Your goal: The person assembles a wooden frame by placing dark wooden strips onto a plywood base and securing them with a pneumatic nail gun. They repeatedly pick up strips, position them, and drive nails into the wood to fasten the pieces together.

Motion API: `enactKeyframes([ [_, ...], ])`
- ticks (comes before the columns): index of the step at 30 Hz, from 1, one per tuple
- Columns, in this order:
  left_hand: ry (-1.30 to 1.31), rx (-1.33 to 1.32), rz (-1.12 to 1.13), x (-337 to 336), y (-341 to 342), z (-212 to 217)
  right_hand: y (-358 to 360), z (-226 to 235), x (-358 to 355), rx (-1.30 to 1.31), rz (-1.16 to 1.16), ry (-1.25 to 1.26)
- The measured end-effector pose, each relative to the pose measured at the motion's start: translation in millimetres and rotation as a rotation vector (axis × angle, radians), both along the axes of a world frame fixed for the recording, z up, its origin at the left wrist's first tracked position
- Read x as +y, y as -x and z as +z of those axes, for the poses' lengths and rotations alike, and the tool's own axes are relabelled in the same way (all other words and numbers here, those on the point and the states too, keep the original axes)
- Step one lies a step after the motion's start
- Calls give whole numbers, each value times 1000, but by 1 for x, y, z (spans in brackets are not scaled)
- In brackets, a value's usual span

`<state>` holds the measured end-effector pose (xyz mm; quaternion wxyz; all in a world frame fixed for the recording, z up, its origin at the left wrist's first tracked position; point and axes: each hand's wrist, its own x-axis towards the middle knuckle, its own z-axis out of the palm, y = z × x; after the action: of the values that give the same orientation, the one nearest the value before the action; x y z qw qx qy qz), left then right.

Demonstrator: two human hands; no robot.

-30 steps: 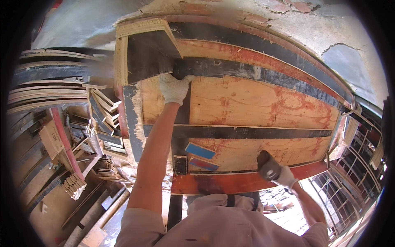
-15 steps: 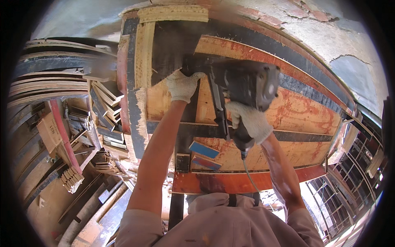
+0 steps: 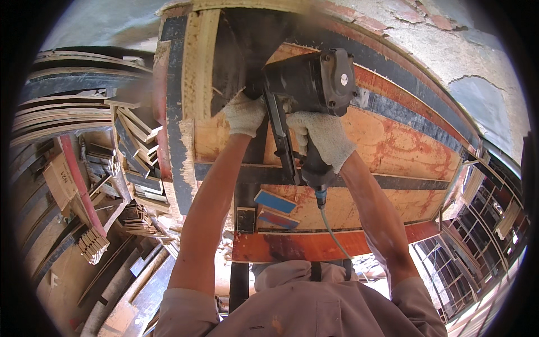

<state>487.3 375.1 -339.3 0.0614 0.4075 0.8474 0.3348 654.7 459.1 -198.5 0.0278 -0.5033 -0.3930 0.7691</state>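
Observation:
A black air nail gun (image 3: 300, 84) is in my right hand (image 3: 324, 136), its gloved fingers wrapped round the handle. The tool's nose meets the dark face of an upright plywood piece (image 3: 230, 56) with pale layered edges. My left hand (image 3: 245, 115), also in a white knit glove, grips the lower edge of that piece beside the nose; its fingertips are partly hidden. An air hose (image 3: 332, 233) runs from the handle's base toward my body. Underneath lies a wooden panel (image 3: 393, 137) with dark strips.
Two small offcuts, one blue (image 3: 275, 201) and one reddish-blue (image 3: 278, 219), lie on the panel's near part. Stacked boards (image 3: 64, 117) and wood scraps fill the left side. A worn wall (image 3: 443, 62) borders the far right, and metal grating (image 3: 455, 269) stands at lower right.
The nail gun and my right hand have moved left and slightly up, and the gun has turned with its nose against the plywood. My left hand keeps its grip.

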Motion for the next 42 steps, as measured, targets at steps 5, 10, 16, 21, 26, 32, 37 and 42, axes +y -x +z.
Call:
enactKeyframes([
  [5,125,-215,2,1,2,10,-1,1,0,8,31,2],
  [10,71,-211,6,-3,1,13,-2,5,-6,-35,-38,72],
  [16,233,-364,76,5,0,33,0,31,-3,0,-51,69],
  [21,252,-353,99,12,2,33,-67,5,-11,46,33,-238],
  [26,154,-399,99,2,0,25,-96,26,1,-80,-195,8],
  [32,-15,-161,48,4,0,14,-103,30,6,-62,-352,154],
  [37,5,-232,31,2,2,13,-105,27,15,-121,-435,192],
  [42,17,-200,33,2,1,14,-106,24,44,-138,-395,91],
])
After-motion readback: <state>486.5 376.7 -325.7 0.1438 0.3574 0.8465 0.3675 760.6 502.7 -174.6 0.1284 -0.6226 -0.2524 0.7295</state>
